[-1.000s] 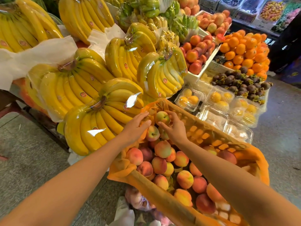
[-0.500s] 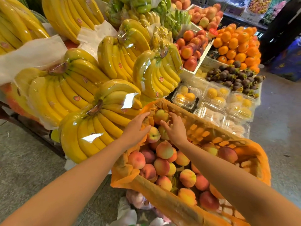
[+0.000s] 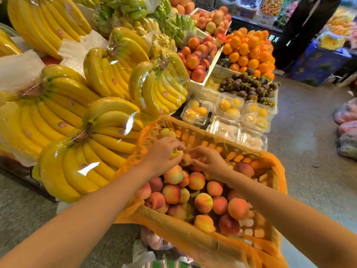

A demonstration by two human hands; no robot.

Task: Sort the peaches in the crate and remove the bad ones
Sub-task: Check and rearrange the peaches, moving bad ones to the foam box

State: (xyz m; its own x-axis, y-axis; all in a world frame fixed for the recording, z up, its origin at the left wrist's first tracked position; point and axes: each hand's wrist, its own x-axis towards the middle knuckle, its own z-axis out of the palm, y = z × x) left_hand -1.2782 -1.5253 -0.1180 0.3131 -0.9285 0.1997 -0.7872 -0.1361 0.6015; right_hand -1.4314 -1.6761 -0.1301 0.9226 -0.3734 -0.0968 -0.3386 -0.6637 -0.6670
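An orange plastic crate (image 3: pixel 216 246), lined with orange netting, holds several pink-yellow peaches (image 3: pixel 202 202). Both my hands reach into its far left corner. My left hand (image 3: pixel 164 153) curls its fingers round a yellow-green peach (image 3: pixel 176 153). Just to the right, my right hand (image 3: pixel 207 161) curls over a reddish peach (image 3: pixel 195 156) and grips it. One more peach (image 3: pixel 167 132) lies at the far corner above my left hand. The peaches under my palms are hidden.
Wrapped banana bunches (image 3: pixel 92 151) crowd the crate's left side. Clear boxes of yellow fruit (image 3: pixel 226 113) sit just beyond it, then mangosteens (image 3: pixel 249 86), oranges (image 3: pixel 249 51) and nectarines (image 3: pixel 199 55). A bag with peaches (image 3: pixel 152 240) lies on the floor below the crate. A person in dark clothes (image 3: pixel 301 26) stands at the far right.
Both hands have dropped lower into the crate's corner and closed round peaches. The view has shifted down and closer to the crate.
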